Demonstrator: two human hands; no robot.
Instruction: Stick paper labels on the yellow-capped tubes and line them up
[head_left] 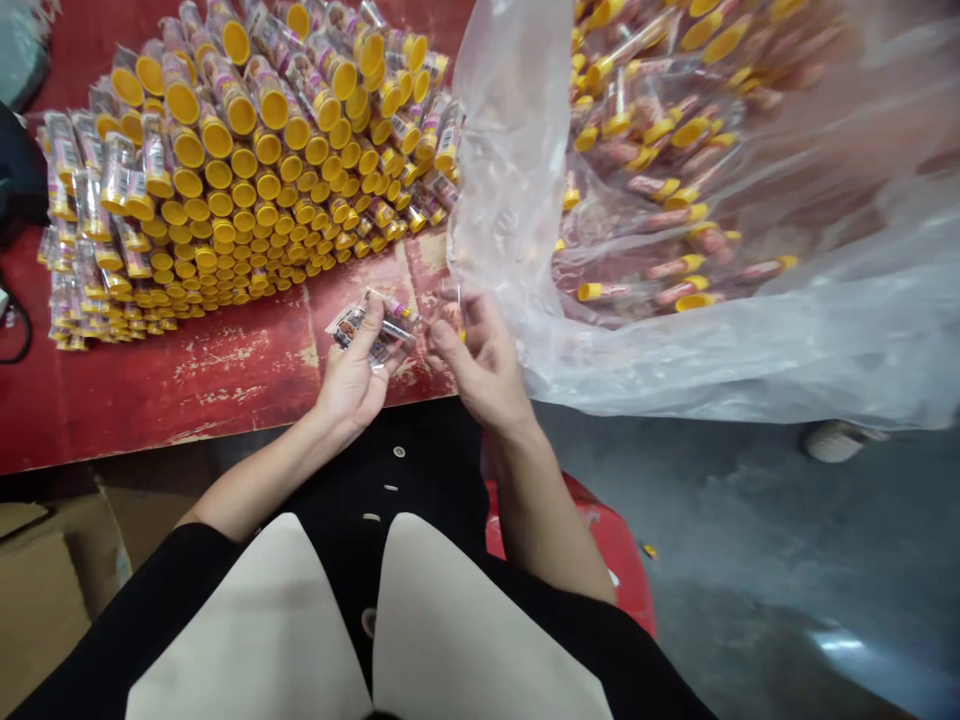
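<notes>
Just above the front edge of the worn red table [247, 370], the two hands work close together but apart from each other. The left hand [356, 385] has its thumb pressed over some clear plastic pieces with dark print [390, 335], which lie across its fingers. The right hand [484, 360] bends its thumb toward its curled fingers and pinches a small clear piece with a yellow end [452, 318], too blurred to make out fully. Behind the left hand, and spreading toward the left of the table, rises a large stack of clear printed tubes with round yellow ends [244, 163], most of the ends facing the front edge. To the right of the stack, a crumpled translucent plastic sheet [637, 375] covers that part of the table and hangs past its front edge. On or within it, scattered in many directions, are loose pink tubes with yellow caps [679, 267]; whether the sheet is an open bag, I cannot tell. Below the table's front edge, a red plastic stool [626, 565] shows beside the right forearm, above a grey floor [750, 520].
</notes>
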